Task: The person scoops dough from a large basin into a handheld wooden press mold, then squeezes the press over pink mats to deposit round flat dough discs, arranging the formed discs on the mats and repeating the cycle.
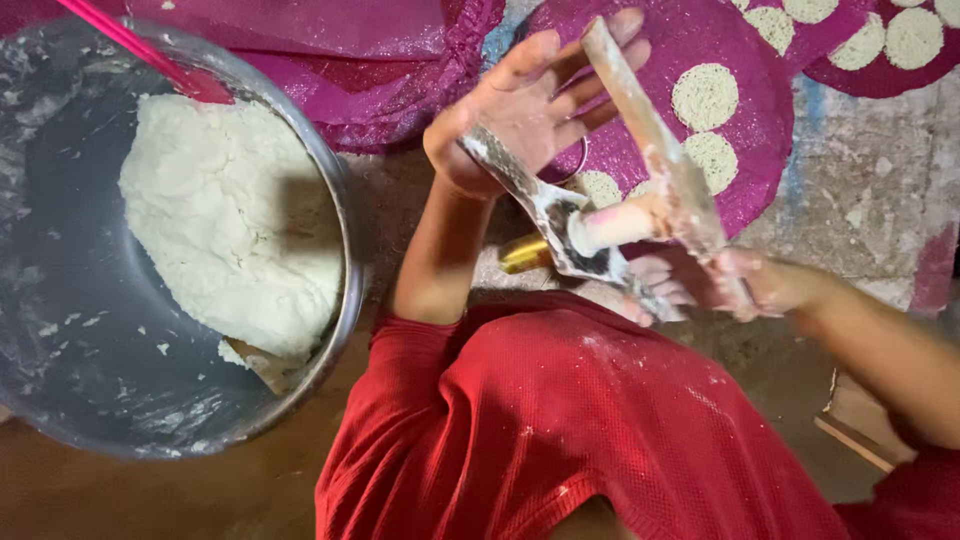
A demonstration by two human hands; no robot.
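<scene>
Indoors | brown floor (150, 490) | left hand (520, 100) open on press (600, 235) | right hand (740, 285) gripping handle (655, 140)

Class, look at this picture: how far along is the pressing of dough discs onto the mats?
Done: several pressed discs lie on the pink mat. In hand: the left hand and right hand work a hinged press loaded with dough. Left: a large mound of dough fills the metal bowl.
</scene>
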